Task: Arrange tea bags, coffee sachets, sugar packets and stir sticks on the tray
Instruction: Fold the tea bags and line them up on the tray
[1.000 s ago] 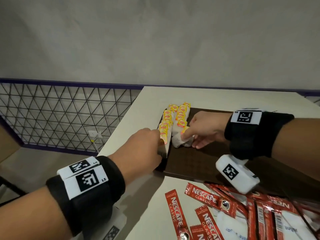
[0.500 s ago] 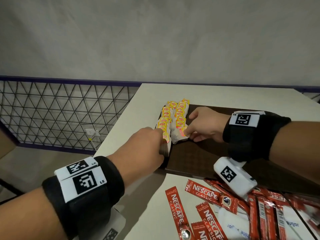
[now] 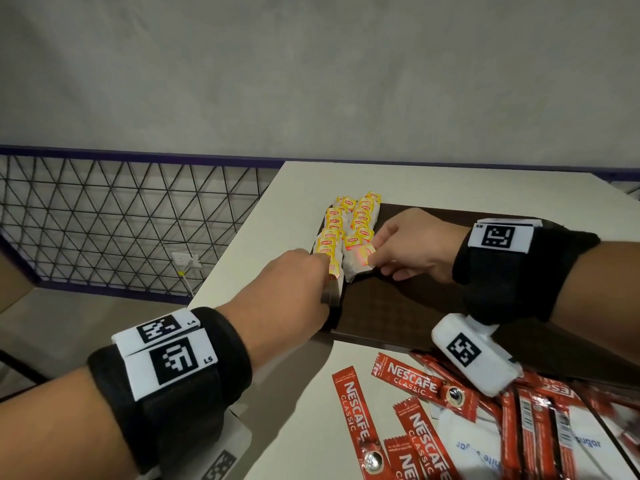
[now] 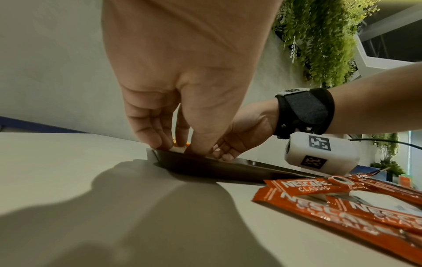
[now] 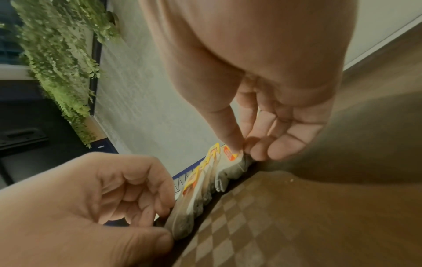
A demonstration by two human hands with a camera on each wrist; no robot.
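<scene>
A dark brown tray (image 3: pixel 415 306) lies on the white table. Two rows of yellow-tagged tea bags (image 3: pixel 346 226) run along its left edge. My right hand (image 3: pixel 408 247) pinches the nearest tea bag (image 3: pixel 360 259) of the right row between thumb and fingers, shown close in the right wrist view as the tea bag (image 5: pixel 230 155). With curled fingers and thumb, my left hand (image 3: pixel 294 289) holds the near end of the left row (image 5: pixel 180 225) at the tray's rim (image 4: pixel 217 168). Its fingertips (image 4: pixel 160 142) sit on that rim.
Red coffee sachets (image 3: pixel 415 386) and white sugar packets (image 3: pixel 478 448) lie loose on the table in front of the tray, also seen as coffee sachets (image 4: pixel 319 198). The table's left edge (image 3: pixel 242 244) drops off beside a wire mesh railing (image 3: pixel 104 220).
My right hand's fingers have drawn in from lying over the front tea bag to pinching it against the row. The left hand has stayed at the tray's left rim.
</scene>
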